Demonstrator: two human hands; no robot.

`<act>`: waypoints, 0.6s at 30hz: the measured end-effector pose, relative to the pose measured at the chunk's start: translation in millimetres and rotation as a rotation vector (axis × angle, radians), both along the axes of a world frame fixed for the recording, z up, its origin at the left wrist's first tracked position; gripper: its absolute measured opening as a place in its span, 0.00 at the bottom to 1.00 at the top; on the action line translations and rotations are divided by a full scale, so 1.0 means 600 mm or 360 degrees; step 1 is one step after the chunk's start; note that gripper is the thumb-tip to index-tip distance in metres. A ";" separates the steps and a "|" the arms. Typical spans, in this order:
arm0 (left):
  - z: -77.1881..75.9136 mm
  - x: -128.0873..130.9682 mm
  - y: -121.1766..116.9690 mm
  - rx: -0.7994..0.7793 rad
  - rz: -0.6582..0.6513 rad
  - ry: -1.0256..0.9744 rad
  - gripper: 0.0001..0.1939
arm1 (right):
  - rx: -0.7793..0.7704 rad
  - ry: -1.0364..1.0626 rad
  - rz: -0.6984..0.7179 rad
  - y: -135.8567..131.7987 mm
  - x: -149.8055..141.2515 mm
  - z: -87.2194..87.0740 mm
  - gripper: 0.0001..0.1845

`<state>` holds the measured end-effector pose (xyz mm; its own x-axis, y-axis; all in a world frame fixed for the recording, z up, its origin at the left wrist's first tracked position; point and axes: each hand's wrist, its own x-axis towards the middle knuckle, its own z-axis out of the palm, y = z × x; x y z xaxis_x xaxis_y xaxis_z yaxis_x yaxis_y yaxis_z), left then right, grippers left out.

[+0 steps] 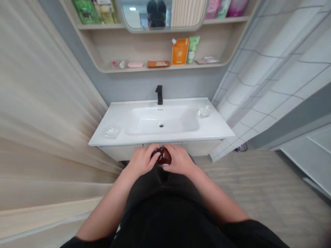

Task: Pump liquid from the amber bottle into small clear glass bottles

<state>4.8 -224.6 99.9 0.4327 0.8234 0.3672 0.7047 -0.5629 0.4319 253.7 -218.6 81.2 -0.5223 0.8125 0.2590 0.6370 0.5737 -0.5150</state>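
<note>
Head view: a glossy dark-red rounded object (pixel 163 156) sits between the person's left hand (pixel 141 160) and right hand (pixel 179 159), held above the lap of the dark trousers (pixel 160 210) and just in front of the pale vanity cabinet (pixel 116 153). The object's exact kind cannot be determined, as the fingers cover much of it. Its long axis appears to run roughly across the body, though this is uncertain. The grip is closed from both sides: the left fingers curl over the object's left end, and the right fingers press on its upper right. Neither hand is clearly nearer; the object lies about midway between them. Ahead, the white ceramic vanity table (pixel 119 120) has a shallow integrated basin (pixel 160 120) and a matte-black single-lever faucet (pixel 159 94) at the back. Clear soap dishes stand on the left (pixel 111 132) and right (pixel 204 112) of the basin. Above, a pale wood-finish shelf (pixel 165 67) carries an orange pouch (pixel 180 51) and a green tube (pixel 193 49), among smaller items. A rounded mirror (pixel 144 15) is mounted over it. A beige pleated curtain (pixel 46 103) fills the left side, white tile (pixel 269 86) covers the right wall, and a wood-look floor (pixel 245 179) extends below.
</note>
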 end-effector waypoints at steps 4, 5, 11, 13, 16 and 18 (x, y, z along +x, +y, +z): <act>0.000 -0.001 -0.002 -0.0046 0.0040 -0.0062 0.14 | 0.0029 0.0001 -0.0006 0.001 -0.001 0.004 0.33; -0.001 -0.001 -0.002 -0.0063 0.0045 -0.0090 0.14 | 0.0034 -0.0007 0.0025 0.000 -0.001 0.005 0.33; -0.024 -0.016 0.002 -0.0128 0.0310 -0.0773 0.19 | 0.0008 0.0147 -0.0157 0.019 0.024 -0.014 0.40; -0.035 -0.046 0.012 -0.0215 0.0458 -0.1214 0.21 | -0.0081 0.0326 -0.0297 0.037 0.050 -0.030 0.43; -0.053 -0.133 0.033 -0.0340 0.0577 -0.1830 0.24 | -0.0217 0.0687 -0.0485 0.073 0.097 -0.062 0.43; -0.066 -0.213 0.048 -0.0245 0.0744 -0.2061 0.23 | -0.0266 0.0871 -0.0621 0.098 0.129 -0.084 0.44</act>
